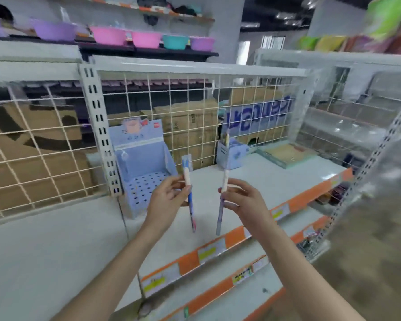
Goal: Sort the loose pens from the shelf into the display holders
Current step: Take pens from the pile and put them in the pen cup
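White shelf (252, 181), wire grid (171, 107) behind two display holders (144, 167).

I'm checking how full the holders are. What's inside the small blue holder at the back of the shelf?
One upright pen sticks out of the small blue holder. Its walls hide the inside, so anything shorter there cannot be seen.

Shelf top (276, 179) is mostly bare btwn the big perforated holder (146, 172) on the left and the small holder (232, 156) further back right, so plenty of room there. Wire grid (183, 112) closes off the back, slotted upright post (100, 133) stands just left of the big holder, flat stack (287, 155) fills the back right corner.
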Demonstrator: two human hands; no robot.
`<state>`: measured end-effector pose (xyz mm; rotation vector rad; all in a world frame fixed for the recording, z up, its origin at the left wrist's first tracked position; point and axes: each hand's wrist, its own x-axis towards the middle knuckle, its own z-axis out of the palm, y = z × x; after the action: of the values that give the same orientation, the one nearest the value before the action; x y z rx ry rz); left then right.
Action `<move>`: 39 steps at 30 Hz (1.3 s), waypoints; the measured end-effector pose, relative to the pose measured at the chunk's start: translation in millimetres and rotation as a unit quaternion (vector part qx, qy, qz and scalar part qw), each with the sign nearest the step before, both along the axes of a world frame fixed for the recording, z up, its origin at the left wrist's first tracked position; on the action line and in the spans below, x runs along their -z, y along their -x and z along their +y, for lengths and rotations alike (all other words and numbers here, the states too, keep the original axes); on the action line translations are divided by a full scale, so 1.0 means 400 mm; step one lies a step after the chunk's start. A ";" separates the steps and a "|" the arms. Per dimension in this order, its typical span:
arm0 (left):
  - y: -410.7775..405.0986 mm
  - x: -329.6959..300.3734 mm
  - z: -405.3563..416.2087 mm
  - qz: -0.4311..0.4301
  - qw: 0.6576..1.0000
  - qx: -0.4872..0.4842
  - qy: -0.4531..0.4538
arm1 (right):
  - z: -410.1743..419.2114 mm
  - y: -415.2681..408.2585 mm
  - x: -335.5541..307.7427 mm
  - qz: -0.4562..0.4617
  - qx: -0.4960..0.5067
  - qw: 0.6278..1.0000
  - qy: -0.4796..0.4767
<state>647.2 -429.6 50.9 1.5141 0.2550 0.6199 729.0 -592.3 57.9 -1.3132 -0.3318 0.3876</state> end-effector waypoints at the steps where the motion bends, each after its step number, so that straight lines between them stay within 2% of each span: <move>1: -0.039 -0.003 -0.032 -0.001 1.000 0.005 0.003 | -0.033 -0.028 -0.007 -0.005 0.008 1.000 0.005; 10: -0.257 -0.024 -0.165 0.006 1.000 0.027 -0.013 | -0.182 -0.215 -0.045 -0.029 0.051 0.998 0.021; 18: -0.426 -0.039 -0.139 0.007 1.000 0.009 -0.011 | -0.160 -0.357 -0.017 -0.020 0.059 0.997 0.038; 27: -0.709 -0.060 -0.096 -0.006 0.999 -0.038 -0.005 | -0.139 -0.611 -0.047 -0.036 0.032 0.995 0.082; 33: -0.846 -0.092 -0.058 -0.067 0.993 -0.096 0.004 | -0.088 -0.760 -0.047 -0.024 0.015 0.997 0.070; 39: -0.927 -0.055 -0.060 -0.023 0.992 -0.113 -0.052 | -0.087 -0.851 -0.027 -0.018 0.002 0.998 0.059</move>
<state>1017.8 -453.7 73.1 1.5800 0.3662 0.8579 1069.5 -627.1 68.7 -1.4367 -0.3407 0.3843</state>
